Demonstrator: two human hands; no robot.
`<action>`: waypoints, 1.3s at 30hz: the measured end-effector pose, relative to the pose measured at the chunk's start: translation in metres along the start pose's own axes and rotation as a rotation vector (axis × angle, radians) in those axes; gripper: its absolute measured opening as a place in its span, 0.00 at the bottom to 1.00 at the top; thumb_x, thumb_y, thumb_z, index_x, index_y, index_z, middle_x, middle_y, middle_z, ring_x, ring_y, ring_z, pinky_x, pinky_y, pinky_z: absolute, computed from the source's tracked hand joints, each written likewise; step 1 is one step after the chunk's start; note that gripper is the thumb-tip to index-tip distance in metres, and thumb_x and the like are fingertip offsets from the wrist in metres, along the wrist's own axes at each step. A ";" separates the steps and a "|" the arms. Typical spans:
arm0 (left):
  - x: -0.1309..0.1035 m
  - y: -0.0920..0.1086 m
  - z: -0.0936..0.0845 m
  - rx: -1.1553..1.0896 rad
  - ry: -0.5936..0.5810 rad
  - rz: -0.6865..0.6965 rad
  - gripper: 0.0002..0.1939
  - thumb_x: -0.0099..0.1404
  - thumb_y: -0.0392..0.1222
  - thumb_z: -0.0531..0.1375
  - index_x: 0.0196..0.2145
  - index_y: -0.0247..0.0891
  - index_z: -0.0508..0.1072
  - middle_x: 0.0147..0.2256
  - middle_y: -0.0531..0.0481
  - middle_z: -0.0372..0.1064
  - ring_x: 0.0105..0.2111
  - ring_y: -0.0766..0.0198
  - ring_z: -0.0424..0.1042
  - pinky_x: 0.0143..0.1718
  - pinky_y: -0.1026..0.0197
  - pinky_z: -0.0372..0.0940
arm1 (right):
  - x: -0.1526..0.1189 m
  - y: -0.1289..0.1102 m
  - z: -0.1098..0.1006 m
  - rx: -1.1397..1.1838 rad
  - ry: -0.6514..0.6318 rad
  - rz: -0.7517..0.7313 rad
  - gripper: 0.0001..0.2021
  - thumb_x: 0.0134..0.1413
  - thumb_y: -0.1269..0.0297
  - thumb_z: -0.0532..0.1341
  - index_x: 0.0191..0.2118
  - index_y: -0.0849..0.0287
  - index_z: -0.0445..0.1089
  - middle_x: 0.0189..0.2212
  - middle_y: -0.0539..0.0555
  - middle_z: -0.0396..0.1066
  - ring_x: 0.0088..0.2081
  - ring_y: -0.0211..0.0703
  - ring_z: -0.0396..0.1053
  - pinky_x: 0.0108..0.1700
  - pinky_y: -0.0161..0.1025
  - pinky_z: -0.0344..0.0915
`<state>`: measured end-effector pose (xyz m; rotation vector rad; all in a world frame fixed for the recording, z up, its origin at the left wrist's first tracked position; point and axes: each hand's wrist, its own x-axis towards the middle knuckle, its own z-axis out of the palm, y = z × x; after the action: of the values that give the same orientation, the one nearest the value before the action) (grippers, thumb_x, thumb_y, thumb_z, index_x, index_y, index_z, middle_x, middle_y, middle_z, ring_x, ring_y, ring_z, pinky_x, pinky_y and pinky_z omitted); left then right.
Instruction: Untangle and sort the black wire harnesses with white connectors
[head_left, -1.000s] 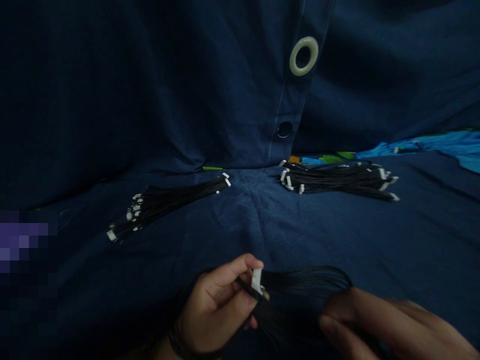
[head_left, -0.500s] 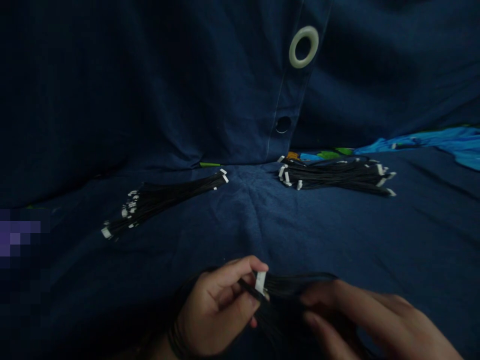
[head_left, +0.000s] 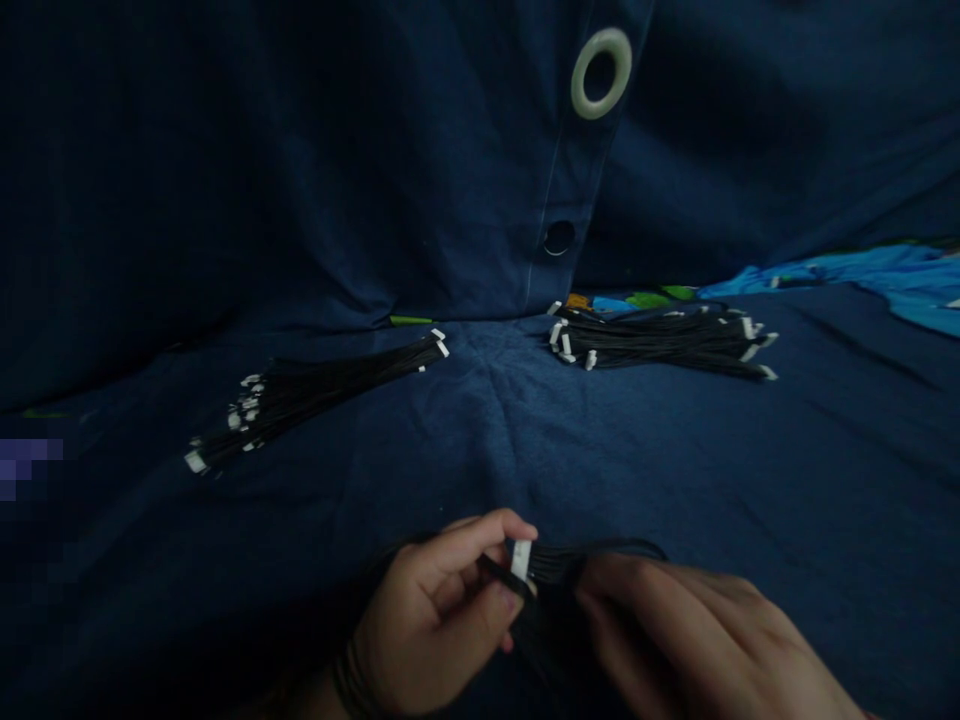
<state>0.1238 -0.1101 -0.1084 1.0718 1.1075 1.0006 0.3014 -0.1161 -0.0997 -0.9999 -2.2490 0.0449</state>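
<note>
At the bottom centre, my left hand (head_left: 431, 615) pinches a white connector (head_left: 521, 558) between thumb and fingers. Black wires (head_left: 555, 562) run out of the connector to the right, and more dark strands pass by my thumb. My right hand (head_left: 675, 620) is just to the right, its thumb and forefinger closed together on these wires close to the connector. Its other fingers are curled under in shadow. What hangs below the two hands is too dark to make out.
Two bundles of black wires with white connector ends lie on the dark blue cloth (head_left: 480, 450): a left bundle (head_left: 322, 390) and a right bundle (head_left: 652, 340). Behind them rises blue fabric with a pale ring eyelet (head_left: 601, 73). Bright blue patterned cloth (head_left: 847, 280) shows at right.
My right hand has moved left along the wires, closer to the connector, and its fingers have drawn together. My left hand keeps its grip. The view has shifted slightly.
</note>
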 end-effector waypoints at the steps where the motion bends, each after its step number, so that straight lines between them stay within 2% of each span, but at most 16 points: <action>1: -0.001 0.000 0.001 -0.005 0.014 0.001 0.14 0.49 0.32 0.59 0.35 0.40 0.75 0.24 0.54 0.65 0.20 0.73 0.62 0.18 0.74 0.63 | 0.001 0.000 0.001 0.018 -0.010 0.025 0.09 0.59 0.72 0.45 0.33 0.56 0.60 0.23 0.45 0.71 0.21 0.30 0.69 0.23 0.29 0.61; 4: 0.000 -0.001 0.001 -0.012 -0.017 0.010 0.13 0.50 0.32 0.59 0.35 0.41 0.75 0.24 0.54 0.64 0.20 0.73 0.62 0.18 0.74 0.63 | 0.003 -0.002 0.003 0.069 -0.046 0.067 0.08 0.57 0.72 0.47 0.33 0.56 0.61 0.23 0.44 0.70 0.22 0.30 0.68 0.25 0.29 0.61; 9: 0.003 -0.005 -0.005 0.032 -0.149 0.045 0.15 0.53 0.32 0.57 0.39 0.42 0.73 0.26 0.54 0.64 0.21 0.72 0.64 0.21 0.72 0.65 | 0.000 -0.004 0.005 0.060 -0.070 0.030 0.09 0.58 0.72 0.47 0.33 0.56 0.62 0.23 0.45 0.69 0.23 0.32 0.68 0.25 0.30 0.61; 16: 0.002 -0.006 -0.006 0.075 -0.141 0.077 0.15 0.55 0.32 0.56 0.40 0.43 0.73 0.28 0.53 0.64 0.21 0.72 0.64 0.21 0.72 0.65 | 0.003 -0.004 -0.001 0.064 -0.102 0.011 0.10 0.59 0.72 0.46 0.33 0.57 0.62 0.23 0.46 0.69 0.23 0.32 0.67 0.26 0.30 0.61; 22: 0.001 -0.012 -0.007 0.151 -0.212 0.152 0.17 0.57 0.32 0.54 0.43 0.46 0.71 0.34 0.52 0.65 0.25 0.71 0.66 0.23 0.71 0.65 | 0.001 -0.007 0.005 0.088 -0.094 -0.007 0.12 0.60 0.71 0.45 0.31 0.59 0.63 0.21 0.47 0.68 0.22 0.33 0.67 0.26 0.30 0.62; 26: 0.004 -0.006 -0.005 0.135 -0.169 0.104 0.14 0.54 0.32 0.56 0.39 0.40 0.74 0.32 0.50 0.66 0.23 0.70 0.65 0.21 0.71 0.64 | 0.003 -0.011 0.003 0.160 -0.122 0.065 0.11 0.58 0.71 0.46 0.30 0.59 0.63 0.22 0.48 0.68 0.24 0.35 0.69 0.27 0.31 0.63; 30: 0.014 0.005 -0.008 0.013 -0.087 -0.032 0.14 0.50 0.33 0.60 0.37 0.35 0.74 0.26 0.51 0.67 0.20 0.72 0.63 0.19 0.71 0.62 | 0.017 0.005 -0.016 0.391 -0.301 0.385 0.04 0.54 0.69 0.53 0.34 0.57 0.64 0.23 0.47 0.69 0.22 0.33 0.67 0.23 0.28 0.63; 32: 0.019 0.008 -0.013 -0.027 -0.017 -0.082 0.16 0.49 0.33 0.61 0.39 0.35 0.73 0.26 0.52 0.68 0.19 0.73 0.62 0.18 0.71 0.59 | 0.025 0.022 -0.029 0.477 -0.361 0.506 0.06 0.52 0.65 0.55 0.37 0.57 0.64 0.20 0.46 0.68 0.19 0.34 0.66 0.18 0.27 0.62; 33: 0.021 0.009 -0.015 -0.040 0.019 -0.097 0.16 0.50 0.33 0.61 0.39 0.35 0.73 0.26 0.52 0.68 0.18 0.74 0.62 0.18 0.72 0.58 | 0.028 0.031 -0.035 0.515 -0.385 0.524 0.08 0.51 0.63 0.57 0.37 0.58 0.64 0.20 0.47 0.69 0.18 0.34 0.66 0.17 0.27 0.63; 36: 0.024 0.011 -0.017 -0.089 0.127 -0.131 0.17 0.51 0.34 0.60 0.42 0.36 0.71 0.26 0.53 0.68 0.18 0.76 0.62 0.19 0.72 0.56 | 0.028 0.049 -0.047 0.440 -0.286 0.463 0.08 0.47 0.63 0.60 0.35 0.57 0.66 0.27 0.51 0.72 0.27 0.38 0.71 0.25 0.29 0.69; 39: 0.025 0.013 -0.016 -0.142 0.188 -0.159 0.18 0.51 0.33 0.60 0.42 0.35 0.71 0.25 0.53 0.67 0.19 0.75 0.61 0.20 0.71 0.55 | 0.017 0.046 -0.048 0.261 -0.261 0.341 0.05 0.49 0.64 0.57 0.34 0.54 0.66 0.28 0.50 0.72 0.28 0.38 0.71 0.26 0.28 0.68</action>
<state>0.1112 -0.0807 -0.1021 0.7754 1.2334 1.0509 0.3513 -0.0834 -0.0662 -1.2766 -2.1972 0.6335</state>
